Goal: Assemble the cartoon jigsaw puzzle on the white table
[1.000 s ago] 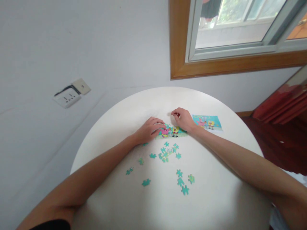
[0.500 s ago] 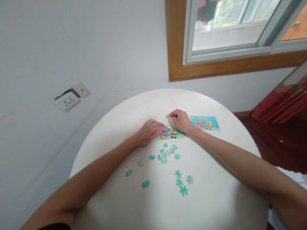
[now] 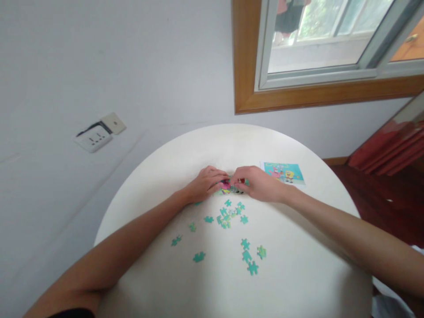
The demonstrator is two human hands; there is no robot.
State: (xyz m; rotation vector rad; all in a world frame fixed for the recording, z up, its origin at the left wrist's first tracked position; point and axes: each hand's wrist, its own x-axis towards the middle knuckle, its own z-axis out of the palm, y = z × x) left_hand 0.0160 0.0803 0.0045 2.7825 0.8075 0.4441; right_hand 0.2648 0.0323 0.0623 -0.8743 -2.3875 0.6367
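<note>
A partly assembled jigsaw puzzle (image 3: 225,186) with pink and green cartoon artwork lies on the round white table (image 3: 238,143). My left hand (image 3: 206,183) rests flat at its left side, fingers stretched over its edge. Over the right part of the puzzle is my right hand (image 3: 253,182), thumb and fingers pinched together; whatever is between them is hidden. Most of the puzzle is covered by the two hands. Just in front lies a cluster of loose teal puzzle pieces (image 3: 224,218).
A printed reference picture (image 3: 291,173) lies right of my right hand. More loose pieces (image 3: 247,256) are scattered nearer to me, with one piece (image 3: 199,257) to the left. Behind the table are a wall with a socket (image 3: 94,139) and a wood-framed window (image 3: 318,95).
My right hand has come down and nearer to me, from behind the puzzle onto its right part, covering the yellow figure. My left hand has stayed in place.
</note>
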